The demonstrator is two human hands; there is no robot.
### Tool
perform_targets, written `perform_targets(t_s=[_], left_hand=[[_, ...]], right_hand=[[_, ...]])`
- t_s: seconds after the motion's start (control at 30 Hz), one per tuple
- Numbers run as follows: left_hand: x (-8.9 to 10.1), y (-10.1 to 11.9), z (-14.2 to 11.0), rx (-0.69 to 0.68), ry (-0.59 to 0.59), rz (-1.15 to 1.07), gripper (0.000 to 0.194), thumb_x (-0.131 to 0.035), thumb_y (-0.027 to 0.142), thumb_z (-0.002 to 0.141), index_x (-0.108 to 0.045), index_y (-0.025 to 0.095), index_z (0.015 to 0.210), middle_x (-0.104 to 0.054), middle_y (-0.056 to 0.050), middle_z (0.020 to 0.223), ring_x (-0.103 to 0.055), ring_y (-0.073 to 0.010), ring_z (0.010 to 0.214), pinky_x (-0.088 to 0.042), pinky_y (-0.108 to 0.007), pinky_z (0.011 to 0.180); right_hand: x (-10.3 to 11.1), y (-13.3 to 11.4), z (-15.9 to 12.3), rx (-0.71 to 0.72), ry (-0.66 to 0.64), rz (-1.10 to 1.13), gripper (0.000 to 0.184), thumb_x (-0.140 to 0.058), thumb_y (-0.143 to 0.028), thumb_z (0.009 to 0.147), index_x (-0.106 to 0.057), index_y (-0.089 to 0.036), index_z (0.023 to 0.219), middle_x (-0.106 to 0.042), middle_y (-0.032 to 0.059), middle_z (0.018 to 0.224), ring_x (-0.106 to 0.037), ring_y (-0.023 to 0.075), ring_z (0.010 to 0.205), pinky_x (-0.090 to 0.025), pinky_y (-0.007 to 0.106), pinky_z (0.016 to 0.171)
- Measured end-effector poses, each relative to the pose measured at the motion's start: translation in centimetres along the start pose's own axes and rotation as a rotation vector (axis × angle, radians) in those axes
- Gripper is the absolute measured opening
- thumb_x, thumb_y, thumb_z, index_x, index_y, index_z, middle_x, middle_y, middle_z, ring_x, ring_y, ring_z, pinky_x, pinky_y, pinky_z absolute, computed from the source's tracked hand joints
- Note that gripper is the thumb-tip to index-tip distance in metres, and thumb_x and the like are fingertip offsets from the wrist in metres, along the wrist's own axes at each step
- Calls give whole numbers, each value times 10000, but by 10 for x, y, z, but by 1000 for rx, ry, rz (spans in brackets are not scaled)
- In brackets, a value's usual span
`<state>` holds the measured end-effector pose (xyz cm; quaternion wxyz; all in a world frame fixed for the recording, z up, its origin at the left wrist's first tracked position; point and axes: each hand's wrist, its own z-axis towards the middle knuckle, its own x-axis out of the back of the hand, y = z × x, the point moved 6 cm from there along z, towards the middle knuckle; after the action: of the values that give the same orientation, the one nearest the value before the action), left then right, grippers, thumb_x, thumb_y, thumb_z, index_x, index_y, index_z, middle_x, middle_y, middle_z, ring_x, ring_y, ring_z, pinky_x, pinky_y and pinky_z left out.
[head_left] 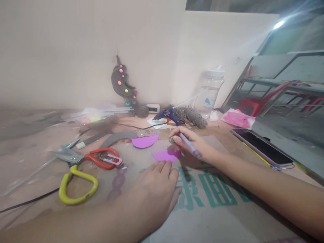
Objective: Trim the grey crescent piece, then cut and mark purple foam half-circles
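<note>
My left hand (pixel 158 189) lies flat, its fingertips at the near edge of a purple paper piece (pixel 165 155). My right hand (pixel 187 141) is closed around a light purple pen (pixel 190 145), just above the right end of that paper. Part of the paper is hidden by my fingers. A second purple paper piece, a half circle (pixel 145 141), rests a little farther off to the left. Both pieces are on a sheet with green printed characters (pixel 217 189).
On the left lie scissors with red and yellow handles (pixel 78 175) and a pink clip (pixel 111 158). Behind stand a blue glue gun (pixel 168 115), grey yarn (pixel 192 117), a water bottle (pixel 210 91) and a decorated crescent (pixel 120 81). A phone (pixel 262 146) lies at right.
</note>
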<state>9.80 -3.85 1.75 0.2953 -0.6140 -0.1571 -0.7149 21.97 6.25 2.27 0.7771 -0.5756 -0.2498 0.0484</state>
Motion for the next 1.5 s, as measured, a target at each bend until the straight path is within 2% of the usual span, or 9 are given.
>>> perform_targets(t_s=[0.1, 0.23, 0.37, 0.53, 0.8, 1.03, 1.2, 1.37, 1.5], left_hand=[[-1, -1, 0, 6, -7, 7, 306, -429, 331, 1002, -631, 126, 1105, -690, -158, 1104, -654, -301, 1043, -535, -453, 907], [0, 0, 1, -8, 16, 24, 304, -418, 311, 1000, -640, 123, 1091, -693, -161, 1091, -657, -308, 1028, -540, -458, 890], [1, 1, 1, -21, 5, 39, 309, -427, 307, 995, -649, 113, 1088, -699, -166, 1090, -662, -311, 1009, -544, -455, 871], [3, -1, 0, -31, 58, 43, 302, -438, 311, 995, -637, 112, 1104, -691, -149, 1065, -648, -292, 1001, -534, -433, 873], [-4, 1, 0, -67, 84, 98, 279, -440, 255, 994, -638, 110, 1127, -687, -162, 1129, -635, -293, 1086, -502, -430, 929], [-7, 6, 0, -89, 79, 135, 314, -488, 229, 961, -638, 67, 1183, -688, -165, 1129, -648, -310, 1038, -521, -454, 927], [-5, 3, 1, -64, 86, 108, 298, -475, 233, 969, -654, 92, 1162, -696, -144, 1066, -655, -283, 962, -548, -425, 847], [-4, 5, 0, -96, 83, 138, 281, -469, 233, 974, -683, 99, 1097, -701, -139, 1022, -654, -290, 944, -551, -431, 821], [-1, 4, 0, -79, 106, 129, 276, -461, 229, 976, -670, 98, 1100, -692, -133, 1008, -652, -285, 928, -547, -440, 829]], right_hand=[[-14, 5, -3, -84, -186, 351, 307, -566, -514, 942, -496, -223, 1006, -564, -33, 716, -579, 140, 658, -495, 309, 686], [-6, 1, -1, 16, -64, 233, 315, -611, -506, 930, -524, -209, 990, -610, -7, 787, -612, 141, 744, -498, 296, 731], [-13, -2, -2, -25, -114, 264, 288, -579, -488, 946, -518, -212, 999, -598, -9, 777, -606, 143, 722, -501, 297, 700], [-9, -9, -5, -23, 23, -51, 214, -590, -415, 927, -532, -210, 941, -581, -20, 779, -593, 131, 706, -484, 265, 660], [-5, 6, -2, -75, 49, -191, 219, -616, -418, 888, -572, -214, 952, -574, -36, 714, -539, 126, 629, -426, 242, 576], [-15, -12, -3, 23, -157, -534, 105, -594, -285, 900, -629, -192, 935, -665, -1, 761, -598, 132, 670, -447, 246, 634], [-17, -14, 2, 29, -117, -590, 92, -586, -253, 915, -629, -194, 970, -717, 32, 877, -658, 160, 794, -466, 269, 720], [-16, -7, 3, -41, -176, -483, 85, -613, -265, 895, -630, -191, 933, -693, 2, 793, -625, 142, 696, -461, 255, 666], [-14, -9, 5, 35, -142, -569, 85, -615, -261, 898, -635, -194, 947, -692, 14, 829, -627, 149, 736, -456, 262, 698]])
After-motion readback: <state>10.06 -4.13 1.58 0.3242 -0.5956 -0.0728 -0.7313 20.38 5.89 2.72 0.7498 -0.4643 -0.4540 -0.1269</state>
